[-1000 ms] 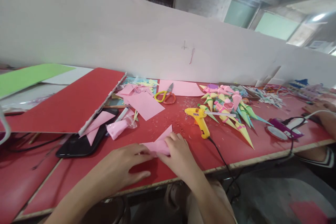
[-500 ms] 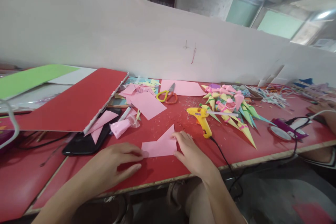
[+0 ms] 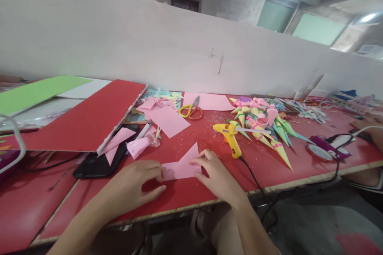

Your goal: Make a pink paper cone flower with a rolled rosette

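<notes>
A folded sheet of pink paper [image 3: 181, 167] lies on the red table in front of me, one corner pointing up in a triangle. At its left end, my left hand [image 3: 140, 183] rests with bent fingers touching the edge and the thumb held apart. My right hand [image 3: 215, 173] reaches over the paper's right side, thumb and forefinger spread on its surface. Beyond my right hand lies a yellow glue gun [image 3: 231, 139] with a clear glue stick in its back. Scissors [image 3: 191, 110] with yellow and orange handles lie further back, by loose pink paper [image 3: 170, 121].
Left of the paper are a black phone [image 3: 95, 165] and a red board [image 3: 98, 115]. Small paper cones [image 3: 263, 119] are piled at the right. A power cord [image 3: 254, 175] crosses the table edge. Another person's hand [image 3: 371, 125] is at the far right.
My right hand's fingers have shifted left, further onto the pink paper. My left hand has moved slightly right at the paper's left end. The paper stays nearly in place.
</notes>
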Demonstrator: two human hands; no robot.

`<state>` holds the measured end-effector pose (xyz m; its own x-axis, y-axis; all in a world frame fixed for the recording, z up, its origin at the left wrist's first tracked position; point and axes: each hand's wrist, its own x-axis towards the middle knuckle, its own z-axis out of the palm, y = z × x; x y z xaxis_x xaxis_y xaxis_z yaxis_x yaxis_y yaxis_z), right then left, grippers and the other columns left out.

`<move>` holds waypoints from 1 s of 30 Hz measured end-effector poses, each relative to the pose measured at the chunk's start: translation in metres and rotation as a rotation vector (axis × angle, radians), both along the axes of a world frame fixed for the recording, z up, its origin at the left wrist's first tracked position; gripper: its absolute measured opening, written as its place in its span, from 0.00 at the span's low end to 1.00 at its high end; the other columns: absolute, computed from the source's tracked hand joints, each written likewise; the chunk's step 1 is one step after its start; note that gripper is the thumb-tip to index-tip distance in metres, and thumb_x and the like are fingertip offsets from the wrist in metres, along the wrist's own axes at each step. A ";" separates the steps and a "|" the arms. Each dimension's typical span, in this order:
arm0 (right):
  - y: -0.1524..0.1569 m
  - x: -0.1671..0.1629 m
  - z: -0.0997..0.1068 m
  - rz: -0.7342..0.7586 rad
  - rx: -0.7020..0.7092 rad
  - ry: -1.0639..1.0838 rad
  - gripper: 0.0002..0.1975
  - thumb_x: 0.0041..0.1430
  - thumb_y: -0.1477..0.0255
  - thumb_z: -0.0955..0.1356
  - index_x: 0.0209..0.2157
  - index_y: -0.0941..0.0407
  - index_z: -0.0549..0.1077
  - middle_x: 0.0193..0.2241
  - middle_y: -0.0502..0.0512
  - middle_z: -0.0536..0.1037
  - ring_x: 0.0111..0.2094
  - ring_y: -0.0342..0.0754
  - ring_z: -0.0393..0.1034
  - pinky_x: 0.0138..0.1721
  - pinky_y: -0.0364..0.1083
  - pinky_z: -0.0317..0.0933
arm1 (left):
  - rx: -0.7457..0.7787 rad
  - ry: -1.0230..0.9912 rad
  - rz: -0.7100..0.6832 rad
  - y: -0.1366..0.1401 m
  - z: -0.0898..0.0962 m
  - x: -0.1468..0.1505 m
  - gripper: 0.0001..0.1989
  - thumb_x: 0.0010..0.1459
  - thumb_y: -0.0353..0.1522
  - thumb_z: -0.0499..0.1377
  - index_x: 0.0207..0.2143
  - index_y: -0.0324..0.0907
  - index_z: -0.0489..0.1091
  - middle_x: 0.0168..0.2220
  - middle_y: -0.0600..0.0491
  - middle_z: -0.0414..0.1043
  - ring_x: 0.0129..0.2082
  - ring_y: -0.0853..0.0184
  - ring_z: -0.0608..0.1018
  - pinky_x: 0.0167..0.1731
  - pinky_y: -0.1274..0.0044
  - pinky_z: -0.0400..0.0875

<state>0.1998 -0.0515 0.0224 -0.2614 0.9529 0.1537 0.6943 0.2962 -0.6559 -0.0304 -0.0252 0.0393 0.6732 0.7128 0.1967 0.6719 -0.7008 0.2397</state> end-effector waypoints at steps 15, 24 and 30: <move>0.006 -0.015 0.003 -0.109 0.185 0.547 0.12 0.55 0.77 0.60 0.34 0.55 0.73 0.34 0.54 0.72 0.38 0.45 0.68 0.40 0.45 0.62 | 0.668 -0.068 -0.122 -0.001 0.008 0.015 0.13 0.60 0.28 0.46 0.32 0.44 0.70 0.28 0.56 0.74 0.29 0.69 0.73 0.32 0.76 0.63; -0.007 -0.037 0.004 -0.007 0.762 0.002 0.06 0.52 0.75 0.62 0.30 0.54 0.70 0.28 0.48 0.73 0.32 0.42 0.65 0.55 0.50 0.47 | 0.608 -0.228 -0.140 -0.010 0.005 0.028 0.15 0.61 0.29 0.47 0.23 0.41 0.66 0.18 0.58 0.67 0.21 0.72 0.66 0.28 0.78 0.61; -0.002 -0.037 0.001 -0.090 0.845 -0.045 0.08 0.51 0.78 0.62 0.24 0.54 0.68 0.20 0.45 0.71 0.25 0.41 0.62 0.51 0.48 0.51 | 0.660 -0.215 -0.133 -0.012 0.007 0.026 0.13 0.60 0.28 0.48 0.24 0.42 0.67 0.17 0.60 0.66 0.19 0.73 0.65 0.29 0.77 0.60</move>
